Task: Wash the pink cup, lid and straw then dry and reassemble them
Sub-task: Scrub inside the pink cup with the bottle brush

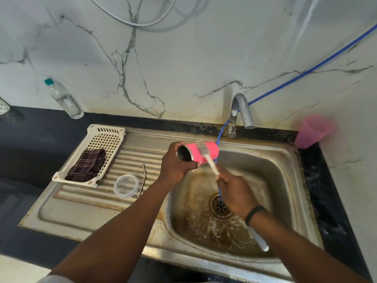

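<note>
Head view: at frame centre your left hand [177,160] grips the pink cup [201,152] sideways over the sink [285,180], so your right hand [234,193], gripping the brush [206,155], can scrub its outside; lid [126,185] and straw [143,178] wait left.

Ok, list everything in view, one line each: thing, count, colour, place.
cup: 1, pink with dark open mouth, held sideways over the basin
bottle brush: 1, white, bristles against the cup's outside
lid: 1, clear, on the drainboard
straw: 1, metal, bent, on the drainboard beside the lid
sink: 1, steel, stained basin
tap: 1, steel, behind the basin
hose: 1, blue, along the wall down into the drain
tray: 1, cream, perforated, on the drainboard
cloth: 1, dark checked, folded in the tray
water bottle: 1, clear with green cap, by the wall
plastic tumbler: 1, pale pink, counter right of the sink
left hand: grip round the cup's mouth end
right hand: grip on the brush handle
</note>
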